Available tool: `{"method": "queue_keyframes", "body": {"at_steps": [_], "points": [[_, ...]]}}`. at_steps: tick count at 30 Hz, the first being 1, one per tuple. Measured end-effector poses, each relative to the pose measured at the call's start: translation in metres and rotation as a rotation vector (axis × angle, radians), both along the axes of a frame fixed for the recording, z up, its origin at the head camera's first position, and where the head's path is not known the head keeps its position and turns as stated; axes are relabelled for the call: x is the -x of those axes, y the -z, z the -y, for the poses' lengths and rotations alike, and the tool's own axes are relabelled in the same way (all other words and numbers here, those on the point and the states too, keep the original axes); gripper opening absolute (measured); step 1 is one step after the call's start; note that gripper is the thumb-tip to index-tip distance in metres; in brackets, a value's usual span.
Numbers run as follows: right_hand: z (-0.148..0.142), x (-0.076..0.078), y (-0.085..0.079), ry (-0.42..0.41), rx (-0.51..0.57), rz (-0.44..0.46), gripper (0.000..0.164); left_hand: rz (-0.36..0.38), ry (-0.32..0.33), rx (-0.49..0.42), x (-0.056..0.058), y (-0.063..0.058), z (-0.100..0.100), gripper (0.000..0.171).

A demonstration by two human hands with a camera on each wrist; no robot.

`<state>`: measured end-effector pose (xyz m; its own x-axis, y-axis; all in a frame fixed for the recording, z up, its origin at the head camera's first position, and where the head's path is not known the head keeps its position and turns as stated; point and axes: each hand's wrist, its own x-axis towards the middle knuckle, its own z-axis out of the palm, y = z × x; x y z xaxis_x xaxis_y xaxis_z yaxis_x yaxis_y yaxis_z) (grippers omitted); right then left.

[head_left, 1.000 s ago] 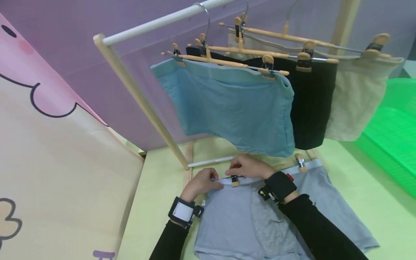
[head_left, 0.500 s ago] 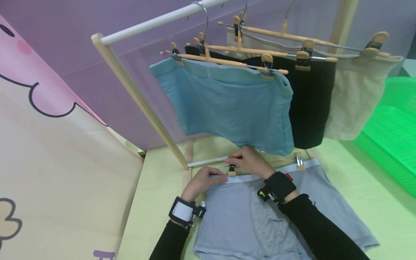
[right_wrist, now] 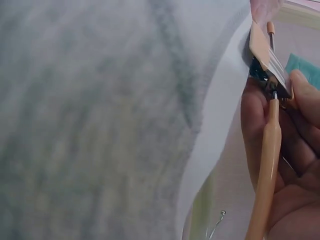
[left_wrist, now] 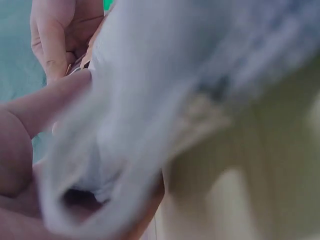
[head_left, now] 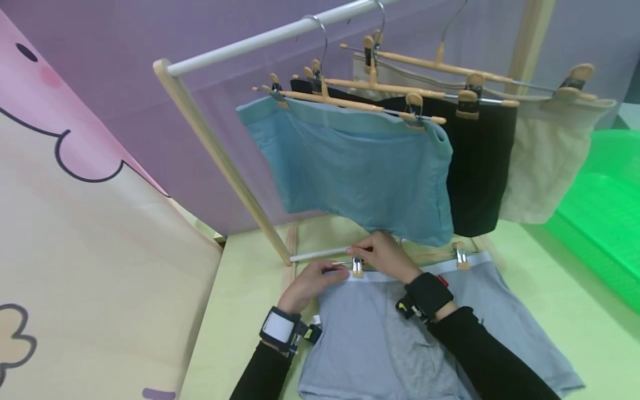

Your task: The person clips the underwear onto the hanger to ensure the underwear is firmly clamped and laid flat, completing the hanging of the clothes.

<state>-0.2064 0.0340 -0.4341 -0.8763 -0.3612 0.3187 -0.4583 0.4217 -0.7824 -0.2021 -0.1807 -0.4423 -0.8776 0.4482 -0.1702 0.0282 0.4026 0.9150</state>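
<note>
A pair of light blue-grey boxer briefs lies on the table with its white waistband away from me. My left hand pinches the waistband's left end; in the left wrist view the waistband loops blurred between thumb and fingers. With thumb and fingers my right hand grips the left clip of a clip hanger. The right wrist view shows that clip at the waistband edge and the hanger's tan bar running past the palm. The hanger's other clip sits on the waistband's right part.
A rack with a white rail and wooden posts stands behind. From it hang blue briefs, black briefs and beige briefs on clip hangers. At right is a green basket. A printed panel stands left.
My right hand and the left clip have moved slightly away from me. The left hand's fingers have shifted right along the waistband, closer to the clip. The head view has tilted slightly.
</note>
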Motion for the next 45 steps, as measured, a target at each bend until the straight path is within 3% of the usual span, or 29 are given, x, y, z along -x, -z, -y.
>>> {"method": "queue_keyframes", "body": {"at_steps": [7, 15, 23, 28, 32, 36, 40, 45], "points": [[-0.001, 0.000, 0.000, -0.044, -0.001, 0.051, 0.025, -0.046, -0.044, -0.005, 0.000, 0.000, -0.003, 0.024], [-0.001, -0.002, 0.001, -0.111, -0.044, 0.125, 0.023, -0.090, -0.039, -0.001, 0.001, 0.002, -0.003, 0.018], [-0.019, -0.024, -0.010, -0.013, -0.133, 0.175, 0.047, -0.136, -0.035, 0.039, -0.002, 0.002, -0.006, 0.020], [-0.054, -0.048, -0.024, -0.001, -0.258, 0.151, 0.041, -0.148, -0.035, 0.090, -0.002, 0.001, -0.005, 0.022], [-0.085, -0.062, -0.027, 0.070, -0.351, 0.143, 0.045, -0.139, -0.032, 0.110, -0.003, 0.000, -0.002, 0.023], [-0.113, -0.065, -0.023, 0.139, -0.383, 0.082, 0.045, -0.138, -0.032, 0.107, -0.004, -0.001, -0.001, 0.022], [-0.133, -0.065, -0.021, 0.163, -0.416, -0.016, 0.036, -0.143, -0.030, 0.092, -0.003, -0.001, -0.001, 0.022], [-0.149, -0.064, -0.023, 0.187, -0.389, 0.010, 0.032, -0.152, -0.025, 0.074, -0.005, -0.004, -0.003, 0.022]]}}
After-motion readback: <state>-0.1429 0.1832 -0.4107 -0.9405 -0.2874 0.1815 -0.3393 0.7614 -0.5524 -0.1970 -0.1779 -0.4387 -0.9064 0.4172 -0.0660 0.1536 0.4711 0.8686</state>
